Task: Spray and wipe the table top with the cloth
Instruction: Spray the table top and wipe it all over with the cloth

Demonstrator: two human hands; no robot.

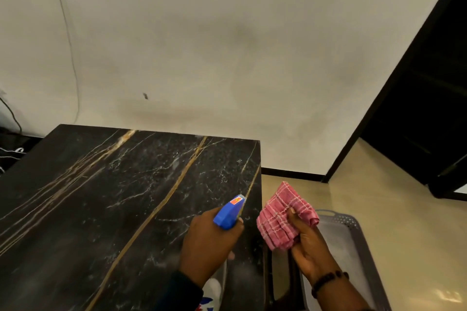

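Note:
A black marble table top with gold and white veins fills the lower left. My left hand grips a spray bottle by its blue trigger head, held over the table's near right corner with the nozzle pointing away from me. The bottle's white body shows below my wrist. My right hand holds a folded pink checked cloth in the air just right of the table's edge, thumb on top of the folds.
A grey plastic tray sits low on the right beneath my right hand. Beige floor lies beyond it. A white wall stands behind the table, and a dark doorway opens at the right. Cables hang at far left.

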